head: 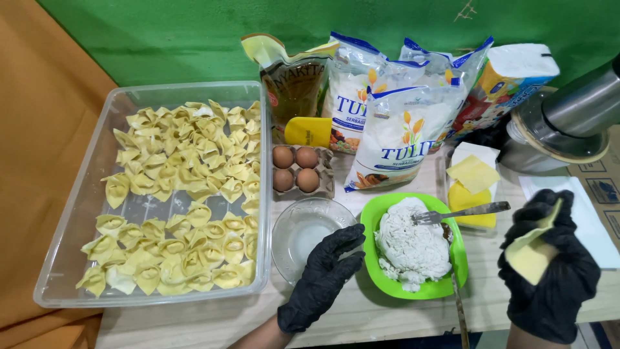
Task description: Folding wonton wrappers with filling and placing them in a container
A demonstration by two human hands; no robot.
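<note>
Both my hands wear black gloves. My left hand (325, 274) rests open on the table edge between a clear glass bowl of water (303, 234) and a green bowl (378, 223) of white filling. A metal fork (462, 212) is stuck in the filling. My right hand (547, 264) cups a yellow dumpling wrapper (531, 255), partly folded in the palm. A stack of yellow square wrappers (473, 176) lies just behind the green bowl.
A clear plastic tray (77, 220) at the left holds several folded yellow dumplings (187, 194). Behind stand an egg carton (296, 169), an oil pouch (294, 81), flour bags (400, 123) and a metal pot (568, 123). White paper (591, 213) lies at the right.
</note>
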